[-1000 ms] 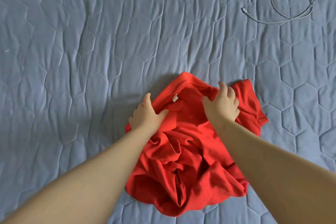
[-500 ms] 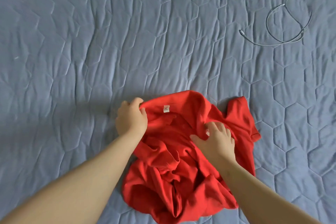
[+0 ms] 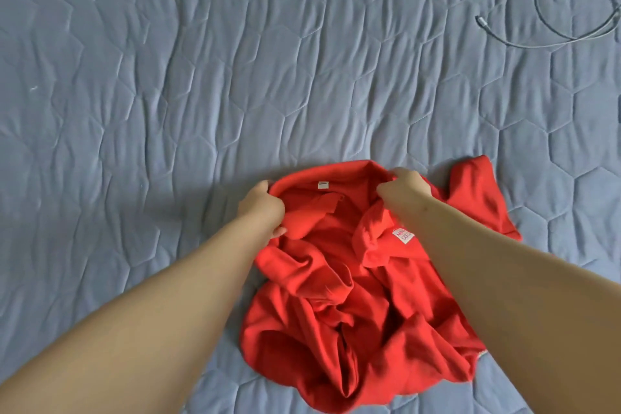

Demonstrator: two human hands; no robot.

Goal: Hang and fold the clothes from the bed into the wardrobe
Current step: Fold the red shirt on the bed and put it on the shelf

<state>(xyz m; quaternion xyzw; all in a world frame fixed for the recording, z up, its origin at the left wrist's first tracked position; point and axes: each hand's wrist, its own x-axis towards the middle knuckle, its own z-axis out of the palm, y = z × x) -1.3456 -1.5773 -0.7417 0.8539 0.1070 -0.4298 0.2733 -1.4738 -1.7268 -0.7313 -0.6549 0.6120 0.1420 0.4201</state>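
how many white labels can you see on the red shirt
2: a neck tag at the red shirt's far edge, and a printed label nearer, to its right. Folds may hide others.

I read "MIN" and "SO" in red on a white patch [image 3: 402, 236], at 3 o'clock on the red shirt [image 3: 336, 282]. The neck tag [image 3: 323, 185] at 12 o'clock is too small.

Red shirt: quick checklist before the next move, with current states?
1. Left hand grips the collar: ok.
2. Right hand grips the collar's other side: ok.
3. Red shirt spread flat: not ok, body bunched.
4. Neck label facing up: ok.
5. Cable apart from the shirt: ok.
6. Hanger within reach: cannot tell, none in view.
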